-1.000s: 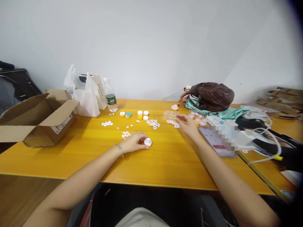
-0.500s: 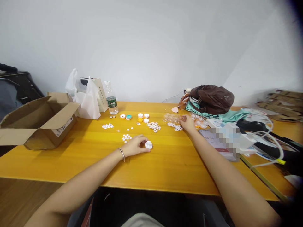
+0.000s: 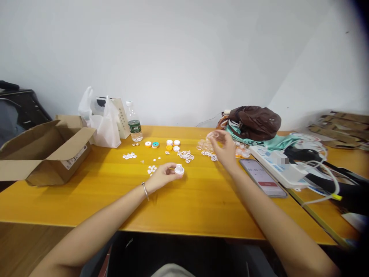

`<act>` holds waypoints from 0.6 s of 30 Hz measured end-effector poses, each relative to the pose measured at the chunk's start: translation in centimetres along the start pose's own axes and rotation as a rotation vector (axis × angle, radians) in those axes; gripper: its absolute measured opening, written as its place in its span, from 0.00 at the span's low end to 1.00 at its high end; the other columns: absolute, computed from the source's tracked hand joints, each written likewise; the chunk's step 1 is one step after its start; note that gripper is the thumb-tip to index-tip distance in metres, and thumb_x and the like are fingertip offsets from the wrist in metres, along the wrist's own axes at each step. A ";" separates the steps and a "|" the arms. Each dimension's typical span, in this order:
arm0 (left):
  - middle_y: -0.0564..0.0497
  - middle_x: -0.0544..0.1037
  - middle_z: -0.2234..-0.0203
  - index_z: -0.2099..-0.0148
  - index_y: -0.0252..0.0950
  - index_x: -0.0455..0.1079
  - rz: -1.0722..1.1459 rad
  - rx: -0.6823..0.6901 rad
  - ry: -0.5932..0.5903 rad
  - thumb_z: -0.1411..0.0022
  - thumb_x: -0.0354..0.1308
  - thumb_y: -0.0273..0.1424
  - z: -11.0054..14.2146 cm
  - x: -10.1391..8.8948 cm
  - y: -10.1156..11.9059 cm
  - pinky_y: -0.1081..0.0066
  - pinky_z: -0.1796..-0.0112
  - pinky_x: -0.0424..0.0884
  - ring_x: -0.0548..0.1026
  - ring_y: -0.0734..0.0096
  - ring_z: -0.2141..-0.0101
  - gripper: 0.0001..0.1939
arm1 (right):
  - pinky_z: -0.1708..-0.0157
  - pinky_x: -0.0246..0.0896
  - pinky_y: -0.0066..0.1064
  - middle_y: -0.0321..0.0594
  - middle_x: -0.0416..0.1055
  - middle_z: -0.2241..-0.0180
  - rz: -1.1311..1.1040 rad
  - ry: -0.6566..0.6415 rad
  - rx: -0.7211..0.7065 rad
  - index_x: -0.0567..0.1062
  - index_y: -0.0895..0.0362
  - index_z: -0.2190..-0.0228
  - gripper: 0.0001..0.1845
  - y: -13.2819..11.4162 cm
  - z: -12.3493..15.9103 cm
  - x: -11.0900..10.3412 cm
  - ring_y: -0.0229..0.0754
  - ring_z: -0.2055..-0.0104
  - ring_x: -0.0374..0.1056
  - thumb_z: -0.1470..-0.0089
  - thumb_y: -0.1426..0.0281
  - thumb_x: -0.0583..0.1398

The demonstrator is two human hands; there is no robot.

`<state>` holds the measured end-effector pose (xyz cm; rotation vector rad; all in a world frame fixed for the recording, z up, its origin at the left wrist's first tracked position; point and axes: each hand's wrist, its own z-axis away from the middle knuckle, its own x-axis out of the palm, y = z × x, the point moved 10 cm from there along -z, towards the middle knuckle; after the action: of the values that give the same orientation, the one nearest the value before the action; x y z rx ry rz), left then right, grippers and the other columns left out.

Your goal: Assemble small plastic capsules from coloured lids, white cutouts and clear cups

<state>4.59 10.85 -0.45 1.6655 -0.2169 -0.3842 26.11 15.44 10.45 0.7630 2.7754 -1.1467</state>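
Note:
My left hand pinches a small round white plastic part, with a raised piece on its top, just above the table. Thumb and fingers of my right hand are closed on a clear round plastic cover, lifted over a group of similar clear covers. Close to that hand lie white openwork pieces, and another cluster of openwork pieces sits further left. White discs are scattered beyond my left hand. Several round white, orange and teal pieces stand farther back.
An open cardboard box, a white plastic bag and a water bottle occupy the left. At right are a phone, a power strip with cables, and a brown bag. Small white parts lie left of centre.
My right hand has risen from the clear covers and shifted left, now with one in its fingers. The white part in my left hand has tilted more upright and moved slightly up.

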 end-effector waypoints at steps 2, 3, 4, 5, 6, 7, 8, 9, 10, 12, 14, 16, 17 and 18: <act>0.45 0.74 0.59 0.56 0.32 0.67 0.032 -0.003 0.008 0.52 0.62 0.32 0.2 0.1 0.3 0.67 0.56 0.66 0.73 0.70 0.62 0.19 | 0.56 0.62 0.34 0.40 0.67 0.61 -0.255 -0.148 0.082 0.65 0.54 0.60 0.17 -2.5 2.0 3.0 0.39 0.60 0.66 0.53 0.63 0.58; 0.45 0.74 0.59 0.56 0.32 0.67 0.047 0.001 0.008 0.52 0.62 0.32 0.3 0.1 0.5 0.66 0.55 0.66 0.73 0.69 0.61 0.20 | 0.56 0.62 0.33 0.40 0.68 0.61 -0.342 -0.246 0.134 0.66 0.53 0.61 0.16 -3.4 3.2 4.6 0.39 0.60 0.67 0.53 0.63 0.58; 0.45 0.74 0.58 0.55 0.32 0.67 0.061 0.006 0.004 0.52 0.62 0.32 0.4 0.2 0.7 0.66 0.55 0.65 0.73 0.69 0.60 0.20 | 0.56 0.62 0.32 0.40 0.68 0.60 -0.414 -0.336 0.174 0.66 0.52 0.61 0.16 -4.2 4.5 6.1 0.39 0.59 0.67 0.54 0.63 0.59; 0.46 0.74 0.58 0.55 0.32 0.67 0.071 0.012 -0.003 0.51 0.62 0.33 0.4 0.4 0.9 0.66 0.54 0.65 0.72 0.68 0.60 0.20 | 0.55 0.62 0.32 0.40 0.68 0.60 -0.471 -0.401 0.211 0.66 0.52 0.62 0.16 -4.7 5.7 7.2 0.39 0.59 0.67 0.54 0.63 0.60; 0.46 0.74 0.58 0.55 0.32 0.67 0.076 0.018 -0.013 0.51 0.62 0.33 0.5 0.5 1.1 0.66 0.54 0.64 0.72 0.68 0.59 0.20 | 0.55 0.62 0.33 0.39 0.68 0.60 -0.512 -0.453 0.244 0.66 0.52 0.61 0.16 -4.9 6.7 7.9 0.39 0.58 0.67 0.54 0.63 0.60; 0.46 0.74 0.58 0.56 0.33 0.68 0.079 0.022 -0.024 0.51 0.62 0.33 0.6 0.7 1.3 0.65 0.53 0.64 0.72 0.68 0.59 0.19 | 0.54 0.61 0.34 0.40 0.68 0.59 -0.534 -0.485 0.274 0.66 0.52 0.61 0.16 -4.9 7.5 8.4 0.39 0.58 0.67 0.54 0.63 0.60; 0.46 0.74 0.58 0.55 0.33 0.68 0.083 0.025 -0.031 0.51 0.62 0.33 0.6 0.8 1.4 0.65 0.53 0.64 0.72 0.68 0.59 0.20 | 0.53 0.61 0.35 0.40 0.68 0.59 -0.547 -0.510 0.296 0.67 0.52 0.61 0.16 -4.7 8.1 8.8 0.40 0.57 0.66 0.54 0.63 0.60; 0.46 0.74 0.59 0.55 0.33 0.67 0.088 0.027 -0.031 0.52 0.62 0.33 0.6 0.9 1.4 0.65 0.54 0.65 0.73 0.68 0.60 0.20 | 0.52 0.60 0.35 0.40 0.68 0.59 -0.556 -0.523 0.311 0.67 0.52 0.62 0.16 -4.5 8.4 8.9 0.40 0.57 0.66 0.55 0.63 0.61; 0.46 0.74 0.59 0.55 0.33 0.66 0.095 0.027 -0.025 0.52 0.62 0.33 0.6 0.9 1.4 0.65 0.54 0.65 0.73 0.69 0.61 0.21 | 0.52 0.60 0.36 0.40 0.68 0.58 -0.563 -0.528 0.320 0.67 0.52 0.62 0.17 -4.3 8.6 8.9 0.40 0.56 0.66 0.55 0.63 0.61; 0.45 0.75 0.61 0.55 0.32 0.65 0.111 0.026 0.001 0.53 0.63 0.32 0.5 0.7 1.3 0.66 0.56 0.66 0.73 0.71 0.63 0.22 | 0.51 0.59 0.35 0.39 0.68 0.58 -0.581 -0.532 0.325 0.68 0.52 0.62 0.16 -3.9 8.9 8.9 0.40 0.55 0.65 0.55 0.63 0.61; 0.46 0.75 0.63 0.58 0.32 0.64 0.118 0.023 0.024 0.53 0.63 0.31 0.5 0.5 1.1 0.66 0.57 0.67 0.73 0.72 0.64 0.20 | 0.50 0.58 0.35 0.39 0.68 0.58 -0.584 -0.551 0.324 0.68 0.52 0.62 0.16 -3.9 9.1 9.0 0.40 0.54 0.65 0.55 0.64 0.61; 0.47 0.75 0.65 0.60 0.32 0.64 0.122 0.025 0.029 0.53 0.63 0.32 0.5 0.4 1.0 0.66 0.57 0.67 0.73 0.73 0.65 0.18 | 0.50 0.58 0.35 0.39 0.68 0.59 -0.565 -0.584 0.319 0.69 0.51 0.61 0.16 -4.0 9.4 9.3 0.39 0.55 0.65 0.55 0.64 0.61; 0.47 0.75 0.65 0.61 0.32 0.64 0.128 0.027 0.027 0.53 0.63 0.32 0.5 0.4 1.0 0.66 0.57 0.67 0.73 0.73 0.65 0.17 | 0.50 0.58 0.35 0.39 0.68 0.59 -0.555 -0.595 0.316 0.69 0.51 0.61 0.16 -4.0 9.6 9.4 0.39 0.55 0.65 0.55 0.64 0.61; 0.48 0.75 0.66 0.61 0.32 0.64 0.133 0.029 0.023 0.53 0.63 0.32 0.5 0.4 1.0 0.66 0.57 0.67 0.73 0.73 0.65 0.17 | 0.50 0.58 0.35 0.39 0.68 0.59 -0.549 -0.601 0.313 0.69 0.51 0.60 0.17 -4.0 9.7 9.4 0.39 0.55 0.65 0.55 0.65 0.61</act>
<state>4.88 10.13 0.46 1.6730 -0.3155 -0.2622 14.59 10.50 3.99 -0.3437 2.3478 -1.5803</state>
